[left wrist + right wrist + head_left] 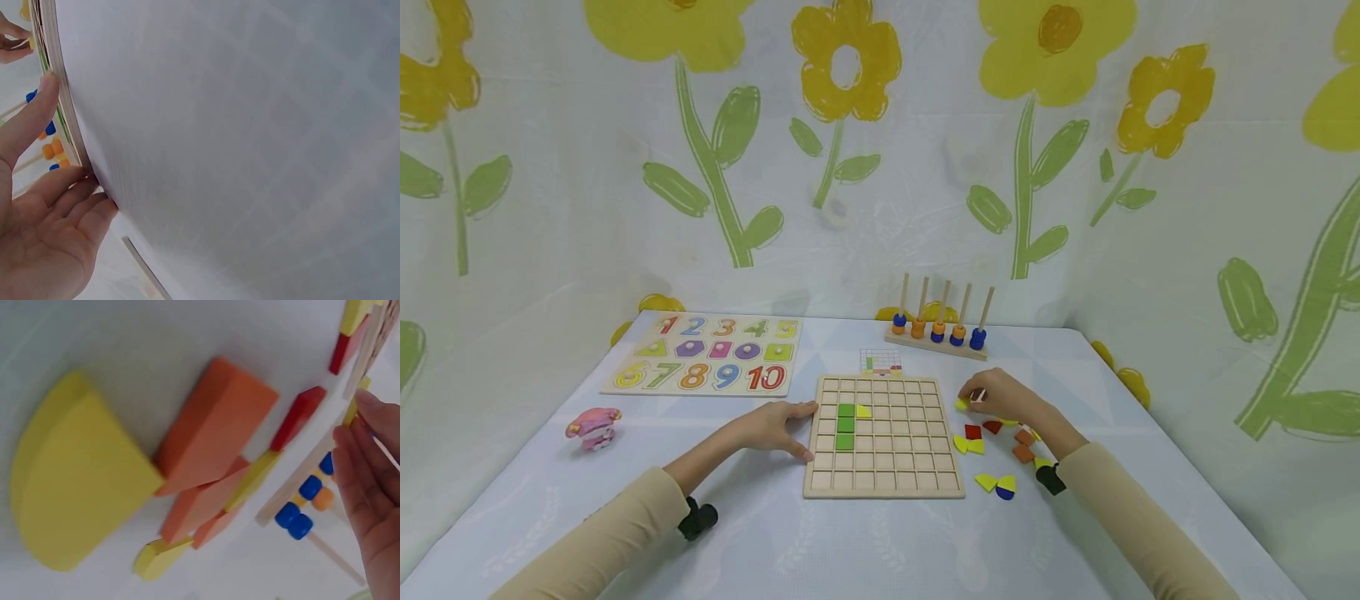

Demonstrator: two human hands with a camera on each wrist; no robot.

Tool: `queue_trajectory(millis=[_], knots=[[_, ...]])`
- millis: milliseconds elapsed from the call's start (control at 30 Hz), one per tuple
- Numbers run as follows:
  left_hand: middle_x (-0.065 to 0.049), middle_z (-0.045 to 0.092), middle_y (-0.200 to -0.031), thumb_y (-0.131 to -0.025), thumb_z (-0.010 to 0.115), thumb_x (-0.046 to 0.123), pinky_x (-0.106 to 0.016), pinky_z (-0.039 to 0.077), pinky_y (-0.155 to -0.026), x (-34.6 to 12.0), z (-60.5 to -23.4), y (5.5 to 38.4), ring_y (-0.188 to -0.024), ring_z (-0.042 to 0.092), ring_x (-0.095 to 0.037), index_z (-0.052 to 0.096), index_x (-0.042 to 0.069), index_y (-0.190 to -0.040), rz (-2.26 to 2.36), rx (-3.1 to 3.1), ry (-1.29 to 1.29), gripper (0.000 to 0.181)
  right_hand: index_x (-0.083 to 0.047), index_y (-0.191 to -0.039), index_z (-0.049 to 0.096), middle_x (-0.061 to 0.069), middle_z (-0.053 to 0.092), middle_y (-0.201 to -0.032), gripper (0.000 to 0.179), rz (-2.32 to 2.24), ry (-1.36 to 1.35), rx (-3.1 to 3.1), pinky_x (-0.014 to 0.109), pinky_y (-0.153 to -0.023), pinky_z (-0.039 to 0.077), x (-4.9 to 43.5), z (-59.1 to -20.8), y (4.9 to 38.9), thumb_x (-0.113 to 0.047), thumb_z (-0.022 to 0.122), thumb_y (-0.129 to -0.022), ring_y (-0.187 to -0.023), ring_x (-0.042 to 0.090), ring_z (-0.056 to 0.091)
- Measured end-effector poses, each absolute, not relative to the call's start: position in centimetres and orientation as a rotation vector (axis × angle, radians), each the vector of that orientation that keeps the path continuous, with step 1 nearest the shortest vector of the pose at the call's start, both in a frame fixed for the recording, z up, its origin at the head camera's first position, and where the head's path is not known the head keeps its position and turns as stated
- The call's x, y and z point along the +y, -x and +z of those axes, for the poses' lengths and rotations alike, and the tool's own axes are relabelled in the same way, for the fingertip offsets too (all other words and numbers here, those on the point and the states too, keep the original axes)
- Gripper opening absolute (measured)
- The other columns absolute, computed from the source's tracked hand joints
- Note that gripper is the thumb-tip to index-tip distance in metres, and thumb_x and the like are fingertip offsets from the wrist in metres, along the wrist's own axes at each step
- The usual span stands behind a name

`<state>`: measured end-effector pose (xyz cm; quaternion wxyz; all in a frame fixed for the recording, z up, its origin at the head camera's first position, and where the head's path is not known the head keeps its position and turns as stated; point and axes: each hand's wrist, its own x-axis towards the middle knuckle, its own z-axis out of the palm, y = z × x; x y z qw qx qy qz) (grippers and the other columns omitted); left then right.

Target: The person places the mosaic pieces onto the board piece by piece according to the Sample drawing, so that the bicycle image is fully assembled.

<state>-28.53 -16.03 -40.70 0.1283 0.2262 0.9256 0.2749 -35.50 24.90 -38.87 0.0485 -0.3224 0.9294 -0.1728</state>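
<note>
A square wooden grid board [883, 481] lies on the table, with three green squares [846, 422] in one column and a yellow quarter-circle [864, 411] beside the top one. My left hand [772, 430] rests against the board's left edge, thumb and fingers spread apart; the left wrist view shows that hand [53, 231] with its fingertips touching the edge. To the right of the board, my right hand [1002, 392] pinches a small yellow piece [962, 404] between thumb and fingers. The right wrist view shows this yellow piece [351, 411] partly covered by the fingertips.
Loose red, orange, yellow and blue pieces lie right of the board, including a red square [973, 432] and an orange piece [1023, 453]. Behind stand a pattern card [881, 361] and a peg stacker [936, 343]. A number puzzle [703, 354] and pink figurine [595, 427] lie left.
</note>
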Motion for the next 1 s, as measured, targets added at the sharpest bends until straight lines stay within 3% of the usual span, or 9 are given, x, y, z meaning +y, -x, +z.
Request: queue_trajectory(millis=[633,1000], knots=[[-0.018,0.039,-0.148,-0.072,0.085,0.031,-0.048,0.029,-0.111,-16.1,-40.6,28.6,-0.138,0.034,-0.036,0.042,-0.002,-0.143,0.793,2.68,-0.665,0.089,-0.006,-0.103,0.073,0.002,0.071,-0.097,0.018,-0.61,1.354,2.761,0.034,-0.073,0.057,18.9,-36.6,31.0,-0.005,0.073,-0.085,-0.086,0.02,0.066],[-0.018,0.039,-0.149,-0.072,0.085,0.032,-0.05,0.029,-0.11,-16.3,-40.7,28.7,-0.138,0.034,-0.036,0.042,-0.001,-0.143,0.775,2.672,-0.663,0.09,-0.007,-0.103,0.074,0.0,0.071,-0.097,0.017,-0.637,1.491,2.638,0.026,-0.073,0.056,13.9,-37.1,29.6,-0.007,0.073,-0.085,-0.086,0.016,0.065]])
